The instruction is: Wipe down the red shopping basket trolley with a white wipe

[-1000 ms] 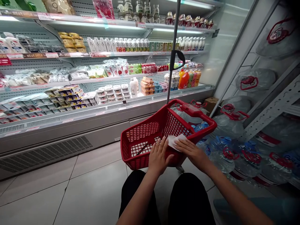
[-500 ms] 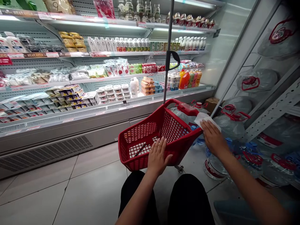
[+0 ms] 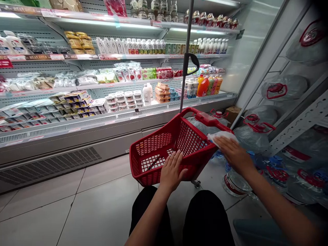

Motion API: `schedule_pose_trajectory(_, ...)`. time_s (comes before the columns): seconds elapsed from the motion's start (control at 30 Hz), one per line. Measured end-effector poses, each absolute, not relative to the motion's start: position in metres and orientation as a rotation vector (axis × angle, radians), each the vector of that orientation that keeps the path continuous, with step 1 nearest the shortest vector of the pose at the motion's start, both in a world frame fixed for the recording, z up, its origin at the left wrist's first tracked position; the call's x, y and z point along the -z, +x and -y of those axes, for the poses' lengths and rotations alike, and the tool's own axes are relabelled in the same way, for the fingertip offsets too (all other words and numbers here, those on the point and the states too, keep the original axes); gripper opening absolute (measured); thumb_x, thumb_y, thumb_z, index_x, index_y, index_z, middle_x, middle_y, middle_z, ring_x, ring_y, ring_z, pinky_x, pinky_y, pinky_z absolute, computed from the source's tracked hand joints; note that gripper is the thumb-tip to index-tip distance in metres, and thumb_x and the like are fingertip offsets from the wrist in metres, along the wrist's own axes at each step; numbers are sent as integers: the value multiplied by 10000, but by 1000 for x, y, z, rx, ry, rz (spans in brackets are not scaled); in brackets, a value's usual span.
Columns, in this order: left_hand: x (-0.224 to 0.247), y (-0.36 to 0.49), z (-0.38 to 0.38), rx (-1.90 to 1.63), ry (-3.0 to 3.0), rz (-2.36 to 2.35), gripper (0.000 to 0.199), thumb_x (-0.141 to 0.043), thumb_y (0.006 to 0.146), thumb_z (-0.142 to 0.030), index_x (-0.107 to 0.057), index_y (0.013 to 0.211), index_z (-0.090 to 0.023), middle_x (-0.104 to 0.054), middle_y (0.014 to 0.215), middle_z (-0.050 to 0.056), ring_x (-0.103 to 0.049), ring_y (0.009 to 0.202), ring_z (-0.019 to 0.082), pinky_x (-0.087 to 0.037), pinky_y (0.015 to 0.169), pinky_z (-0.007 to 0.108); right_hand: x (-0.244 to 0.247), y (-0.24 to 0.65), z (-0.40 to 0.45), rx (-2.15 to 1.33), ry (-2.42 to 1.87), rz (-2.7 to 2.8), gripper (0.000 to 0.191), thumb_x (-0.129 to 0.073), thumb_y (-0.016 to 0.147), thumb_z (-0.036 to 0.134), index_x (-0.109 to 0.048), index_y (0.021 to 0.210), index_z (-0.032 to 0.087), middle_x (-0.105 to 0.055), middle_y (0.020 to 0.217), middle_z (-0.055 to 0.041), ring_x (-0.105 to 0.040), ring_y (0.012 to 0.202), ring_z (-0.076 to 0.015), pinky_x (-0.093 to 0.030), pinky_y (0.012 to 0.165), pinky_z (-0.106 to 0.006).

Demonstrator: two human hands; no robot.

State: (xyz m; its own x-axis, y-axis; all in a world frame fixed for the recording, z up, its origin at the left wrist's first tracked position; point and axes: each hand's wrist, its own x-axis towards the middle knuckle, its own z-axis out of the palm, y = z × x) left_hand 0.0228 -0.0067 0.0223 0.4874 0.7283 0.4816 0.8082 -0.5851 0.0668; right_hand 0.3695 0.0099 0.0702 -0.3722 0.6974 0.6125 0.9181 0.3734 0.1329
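Note:
In front of my knees stands a red plastic shopping basket [image 3: 153,140] on wheels, with a latticed body and a tall grey pull pole [image 3: 188,37]. My left hand [image 3: 172,169] lies on the basket's near rim, its fingers stretched out and holding nothing. At the basket's right end, my right hand [image 3: 232,150] presses a white cloth or wipe [image 3: 222,136] against the red rim beside the handle. The fingers of that hand lie over the wipe, partly hiding it. A dark thin strip [image 3: 153,163] shows on the basket's bottom.
Behind the basket runs an open refrigerated display case [image 3: 102,119] with yogurt cups [image 3: 120,99], bottles and cartons on its shelves. To the right, large water jugs [image 3: 235,181] stand on the floor and on a metal rack [image 3: 297,119]. Pale tiles [image 3: 102,205] cover the floor.
My right hand and the wipe have slid a little left and down along the basket's rim, and the wipe looks more bunched. My left hand has stayed on the near rim.

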Motion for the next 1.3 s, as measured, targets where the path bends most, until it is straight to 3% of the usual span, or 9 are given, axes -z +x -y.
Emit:
schedule_pose_trajectory(0.17,-22,28,4,760,-2539,1347,720,-452,1056,-510,-169,1665,-248,-302,1698,18,-302,1560,225,-308,1269,440,-69,379,-16,643,-1446,2097,609,-375,1052,246,-257,1649,274,-454,1619,-70,-423,1496,-276,-360,1226,-526)
schedule_pose_trajectory(0.37,-25,30,-2,748,-2544,1318,763,-505,1041,-482,-145,1668,-238,-315,1693,46,-318,1554,241,-336,1256,460,-47,314,-8,513,-1217,2326,760,-295,959,27,-204,1659,308,-473,1607,-10,-421,1497,-209,-373,1235,-486)
schedule_pose_trajectory(0.5,-26,23,-7,700,-2569,1296,745,-491,1050,-475,-148,1667,-237,-281,1705,31,-294,1564,229,-319,1267,448,-59,338,-17,491,-1233,2297,722,-310,958,34,-345,1611,337,-550,1548,-1,-502,1439,-202,-382,1225,-497)
schedule_pose_trajectory(0.7,-27,1,-14,660,-2565,1292,682,-419,1074,-465,-150,1668,-266,-261,1711,0,-249,1579,214,-274,1288,447,-86,378,-25,549,-1380,2079,578,-345,982,111,-500,1520,259,-645,1426,-77,-548,1387,-276,-405,1195,-549)
schedule_pose_trajectory(0.83,-26,-16,-26,660,-2506,1431,632,-381,1082,-460,-182,1662,-304,-259,1709,-19,-232,1584,211,-197,1313,473,-87,353,-12,531,-1357,2103,592,-362,982,112,-462,1549,253,-634,1440,-74,-527,1400,-278,-421,1191,-527)
schedule_pose_trajectory(1.0,-32,-13,-33,771,-2276,1812,738,-377,1064,-529,-84,1676,-239,-204,1722,72,-203,1591,275,-150,1303,577,-97,308,9,474,-1213,2231,708,-343,945,27,-373,1605,284,-598,1495,-34,-513,1419,-233,-433,1207,-476)
schedule_pose_trajectory(1.17,-55,25,-12,843,-2534,1538,778,-410,1063,-501,-10,1675,-233,-170,1736,59,-156,1602,226,-192,1312,504,-114,279,18,425,-1049,2399,769,-328,930,-24,-329,1622,313,-534,1560,4,-495,1442,-190,-440,1213,-434)
schedule_pose_trajectory(1.3,-68,36,0,959,-2652,1370,730,-423,1069,-462,-59,1671,-264,-241,1722,50,-164,1602,222,-216,1308,500,-113,299,11,315,-1057,2360,717,-313,960,2,-402,1583,345,-530,1563,12,-493,1446,-191,-438,1212,-454)
